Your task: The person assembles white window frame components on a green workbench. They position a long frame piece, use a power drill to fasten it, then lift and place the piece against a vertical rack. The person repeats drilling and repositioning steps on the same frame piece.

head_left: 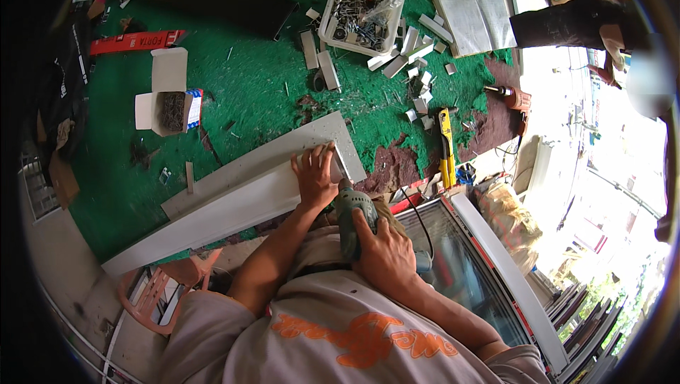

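A long white profile lies slanted along the near edge of the table, beside a flat grey board. My left hand grips the right end of the profile, its fingers bent over the top. In my right hand is a green power drill, held by its handle close to my body. The drill's nose points at the profile's end, just beside my left hand. Whether the bit touches the profile, I cannot tell.
The worn green tabletop carries a tub of screws, loose metal pieces, an open box of screws, a yellow cutter, a second drill and an open notebook. A glazed frame leans right; another person stands far right.
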`<state>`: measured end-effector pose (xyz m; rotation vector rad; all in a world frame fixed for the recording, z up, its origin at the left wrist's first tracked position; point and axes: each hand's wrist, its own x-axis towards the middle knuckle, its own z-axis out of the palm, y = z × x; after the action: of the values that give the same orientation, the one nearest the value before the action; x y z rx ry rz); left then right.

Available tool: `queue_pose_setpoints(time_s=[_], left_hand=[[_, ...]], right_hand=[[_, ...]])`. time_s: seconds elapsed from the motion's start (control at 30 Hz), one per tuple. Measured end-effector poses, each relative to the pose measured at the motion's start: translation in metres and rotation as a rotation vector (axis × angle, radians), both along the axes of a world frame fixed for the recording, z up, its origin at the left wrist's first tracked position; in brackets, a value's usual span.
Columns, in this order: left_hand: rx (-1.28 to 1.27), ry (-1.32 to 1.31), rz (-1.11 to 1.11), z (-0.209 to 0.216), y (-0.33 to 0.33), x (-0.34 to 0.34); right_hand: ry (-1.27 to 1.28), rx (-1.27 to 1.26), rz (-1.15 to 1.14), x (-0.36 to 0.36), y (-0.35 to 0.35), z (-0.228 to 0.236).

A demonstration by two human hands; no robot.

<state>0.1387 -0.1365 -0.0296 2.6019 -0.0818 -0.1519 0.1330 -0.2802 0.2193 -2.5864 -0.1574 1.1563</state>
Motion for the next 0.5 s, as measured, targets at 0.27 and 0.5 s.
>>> queue_pose_setpoints(time_s=[0.27,0.5], left_hand=[[0.055,0.027,-0.025,-0.0016,0.0024,-0.0022],[0.06,0.006,-0.022,-0.0053,0.0026,-0.0051]], right_hand=[[0.007,-0.015,-0.003,0.005,0.0063,0.0015],[0.081,-0.074,0.011,0.008,0.0068,0.0016]])
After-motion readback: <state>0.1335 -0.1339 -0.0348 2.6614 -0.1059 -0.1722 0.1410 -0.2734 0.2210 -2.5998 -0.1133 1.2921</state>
